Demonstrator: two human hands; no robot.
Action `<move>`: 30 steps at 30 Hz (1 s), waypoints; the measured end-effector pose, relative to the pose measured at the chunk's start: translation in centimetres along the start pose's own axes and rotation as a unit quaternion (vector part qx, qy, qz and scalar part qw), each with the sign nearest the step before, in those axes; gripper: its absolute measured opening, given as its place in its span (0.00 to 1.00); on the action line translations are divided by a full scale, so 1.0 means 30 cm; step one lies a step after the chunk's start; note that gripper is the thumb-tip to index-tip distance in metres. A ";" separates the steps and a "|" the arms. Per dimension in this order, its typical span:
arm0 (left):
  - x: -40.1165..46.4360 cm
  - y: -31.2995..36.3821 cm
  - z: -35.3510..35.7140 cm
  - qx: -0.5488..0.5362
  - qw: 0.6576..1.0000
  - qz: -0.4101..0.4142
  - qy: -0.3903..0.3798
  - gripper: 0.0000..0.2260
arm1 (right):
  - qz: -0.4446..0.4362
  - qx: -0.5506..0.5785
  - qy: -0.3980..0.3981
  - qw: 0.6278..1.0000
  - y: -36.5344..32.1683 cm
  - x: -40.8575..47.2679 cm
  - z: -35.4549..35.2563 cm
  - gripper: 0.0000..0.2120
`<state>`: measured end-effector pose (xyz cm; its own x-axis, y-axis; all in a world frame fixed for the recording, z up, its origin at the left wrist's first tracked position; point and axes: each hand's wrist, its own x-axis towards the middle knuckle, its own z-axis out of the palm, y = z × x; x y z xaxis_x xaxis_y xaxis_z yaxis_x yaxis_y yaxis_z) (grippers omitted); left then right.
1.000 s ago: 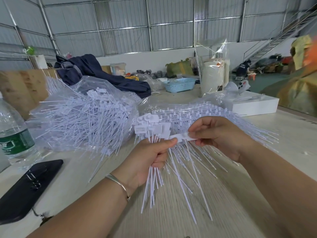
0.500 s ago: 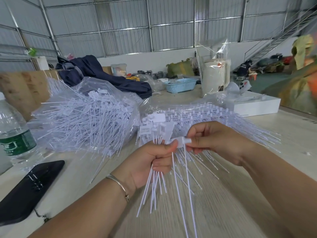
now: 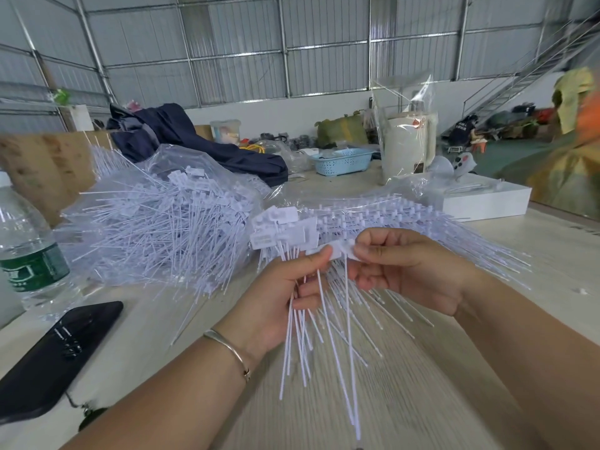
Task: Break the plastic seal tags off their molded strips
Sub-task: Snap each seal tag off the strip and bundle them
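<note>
Seal tags (image 3: pixel 337 251) pinched between left hand (image 3: pixel 279 293) and right hand (image 3: pixel 409 267)

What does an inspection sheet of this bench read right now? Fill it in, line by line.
Surface: pale wood-grain table, bare in front of the hands.
Job's things: bundle of seal tags held upright; one tag piece pinched between both hands; loose tags heaped in a clear bag; more strips fanned out behind the hands.
Clutter: water bottle, black phone, dark jacket, blue basket, white box.
Grippers: left hand grips the bundle; right hand pinches the tag piece.
Cables: nothing seen.
Surroundings: corrugated metal walls, staircase at right.
</note>
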<state>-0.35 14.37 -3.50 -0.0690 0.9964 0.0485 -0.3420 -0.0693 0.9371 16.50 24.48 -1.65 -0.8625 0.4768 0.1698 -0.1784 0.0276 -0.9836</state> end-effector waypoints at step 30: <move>-0.016 0.011 0.000 0.137 0.986 -0.092 -0.034 0.15 | 0.035 -0.136 0.099 0.985 0.006 0.009 -0.026 0.14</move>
<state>-0.42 13.88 -3.22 0.0357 0.9926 -0.1163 -0.0762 0.1187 0.9900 16.61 25.30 -1.83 -0.7541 0.6470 0.1124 0.0348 0.2103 -0.9770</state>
